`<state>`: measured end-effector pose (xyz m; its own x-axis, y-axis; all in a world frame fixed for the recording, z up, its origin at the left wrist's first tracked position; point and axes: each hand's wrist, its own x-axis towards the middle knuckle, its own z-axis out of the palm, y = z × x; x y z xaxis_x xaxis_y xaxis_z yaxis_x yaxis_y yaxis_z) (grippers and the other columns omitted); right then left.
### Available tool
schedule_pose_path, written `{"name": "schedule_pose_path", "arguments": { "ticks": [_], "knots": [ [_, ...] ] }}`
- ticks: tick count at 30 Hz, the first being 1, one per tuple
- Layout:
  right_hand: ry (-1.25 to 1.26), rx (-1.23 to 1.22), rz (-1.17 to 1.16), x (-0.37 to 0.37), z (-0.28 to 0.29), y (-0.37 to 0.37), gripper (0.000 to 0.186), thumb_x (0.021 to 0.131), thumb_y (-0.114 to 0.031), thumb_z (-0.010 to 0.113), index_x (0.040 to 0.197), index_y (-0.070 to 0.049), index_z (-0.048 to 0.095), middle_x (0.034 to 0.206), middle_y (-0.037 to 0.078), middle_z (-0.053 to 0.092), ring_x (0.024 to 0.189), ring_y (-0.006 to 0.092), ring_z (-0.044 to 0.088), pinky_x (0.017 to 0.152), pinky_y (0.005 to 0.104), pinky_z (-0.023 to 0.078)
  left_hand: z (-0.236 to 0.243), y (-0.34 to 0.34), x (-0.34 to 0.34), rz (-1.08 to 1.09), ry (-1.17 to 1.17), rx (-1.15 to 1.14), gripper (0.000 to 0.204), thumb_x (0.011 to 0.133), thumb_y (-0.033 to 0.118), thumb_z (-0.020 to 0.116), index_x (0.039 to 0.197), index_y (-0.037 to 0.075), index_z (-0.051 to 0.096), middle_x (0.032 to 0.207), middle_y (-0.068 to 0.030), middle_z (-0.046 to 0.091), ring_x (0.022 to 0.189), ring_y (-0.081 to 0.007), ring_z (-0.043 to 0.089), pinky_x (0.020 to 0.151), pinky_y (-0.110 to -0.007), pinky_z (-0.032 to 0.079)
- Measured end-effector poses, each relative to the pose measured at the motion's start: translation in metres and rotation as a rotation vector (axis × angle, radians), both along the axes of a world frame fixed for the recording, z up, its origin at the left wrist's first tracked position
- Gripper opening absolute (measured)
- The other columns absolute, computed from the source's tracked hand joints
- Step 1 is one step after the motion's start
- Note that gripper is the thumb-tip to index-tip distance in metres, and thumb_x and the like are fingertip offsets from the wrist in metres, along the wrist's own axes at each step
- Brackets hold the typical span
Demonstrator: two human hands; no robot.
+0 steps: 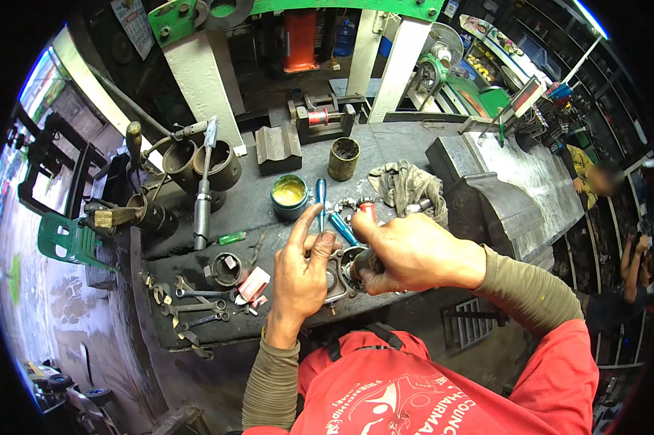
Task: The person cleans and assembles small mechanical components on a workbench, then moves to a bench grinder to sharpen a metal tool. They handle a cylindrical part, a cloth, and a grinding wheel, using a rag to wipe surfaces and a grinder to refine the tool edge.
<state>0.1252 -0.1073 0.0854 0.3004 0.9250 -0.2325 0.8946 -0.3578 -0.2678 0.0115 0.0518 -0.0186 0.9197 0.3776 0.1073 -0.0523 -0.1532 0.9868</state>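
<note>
My right hand point(425, 250) is closed around a dark, round metal part point(364, 267), whose lower side the fingers hide. Beneath and left of it sits a grey metal housing point(336, 284) with a flange, near the bench's front edge. My left hand point(305, 272) is beside the housing, index finger and thumb stretched out and apart, with nothing seen in it. Just beyond the hands lie two blue-handled tools point(321, 194), some small metal pieces and a red cylindrical piece point(369, 210). A tin of yellow grease point(289, 194) stands past my left fingertips.
A crumpled grey rag point(408, 187) lies at right, before a large metal block point(501, 196). Several wrenches point(196, 307), a metal cup point(227, 270) and a red-white box point(253, 284) occupy the left. Farther back are a can point(343, 159) and V-block point(278, 151). People point(582, 170) are far right.
</note>
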Motion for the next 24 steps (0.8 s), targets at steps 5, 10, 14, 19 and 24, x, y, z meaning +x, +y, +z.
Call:
{"name": "schedule_pose_path", "arguments": {
  "ticks": [5,10,14,19,24],
  "knots": [
    [0.003,0.090,0.350,-0.003,0.005,0.008,0.075,0.065,-0.020,0.086,0.121,0.004,0.043,0.090,0.018,0.070,0.082,0.0404,0.071,0.067,0.0496,0.057,-0.003,-0.001,0.004,0.009,-0.043,-0.129,0.051,0.105,0.031,0.058,0.143,-0.001,0.050,0.078,-0.0087,0.071,0.074,-0.0084,0.061,0.068,-0.028,0.049],
    [0.081,-0.013,0.204,0.000,0.006,0.006,0.065,0.075,-0.020,0.081,0.122,0.002,0.042,0.092,0.020,0.070,0.079,0.0420,0.070,0.067,0.0509,0.056,-0.002,-0.004,0.002,0.047,-0.022,-0.053,0.047,0.106,0.028,0.057,0.141,-0.002,0.052,0.080,-0.0059,0.070,0.075,-0.0083,0.061,0.067,-0.027,0.048],
    [0.035,0.096,0.222,0.000,-0.004,0.005,0.052,0.082,-0.015,0.072,0.122,0.004,0.044,0.087,0.020,0.070,0.075,0.0419,0.070,0.066,0.0501,0.057,-0.002,-0.005,0.002,0.083,-0.049,-0.091,0.044,0.106,0.027,0.056,0.138,-0.003,0.054,0.079,-0.0051,0.070,0.072,-0.0068,0.057,0.064,-0.025,0.045],
    [-0.010,0.185,0.248,-0.002,-0.010,-0.002,0.040,0.082,-0.010,0.068,0.113,0.007,0.049,0.083,0.023,0.068,0.071,0.0416,0.071,0.062,0.0505,0.057,-0.003,-0.008,0.003,0.096,-0.078,-0.074,0.042,0.106,0.028,0.056,0.134,-0.003,0.058,0.076,-0.0039,0.068,0.070,-0.0049,0.051,0.061,-0.023,0.041],
    [-0.016,0.087,0.163,-0.006,-0.009,0.000,0.036,0.082,-0.011,0.068,0.108,0.006,0.050,0.080,0.024,0.069,0.072,0.0411,0.072,0.061,0.0509,0.056,0.000,-0.008,0.005,0.092,0.004,-0.006,0.036,0.108,0.021,0.052,0.132,-0.005,0.059,0.116,-0.0087,0.068,0.095,-0.0085,0.061,0.085,-0.025,0.051]
  ]
}}
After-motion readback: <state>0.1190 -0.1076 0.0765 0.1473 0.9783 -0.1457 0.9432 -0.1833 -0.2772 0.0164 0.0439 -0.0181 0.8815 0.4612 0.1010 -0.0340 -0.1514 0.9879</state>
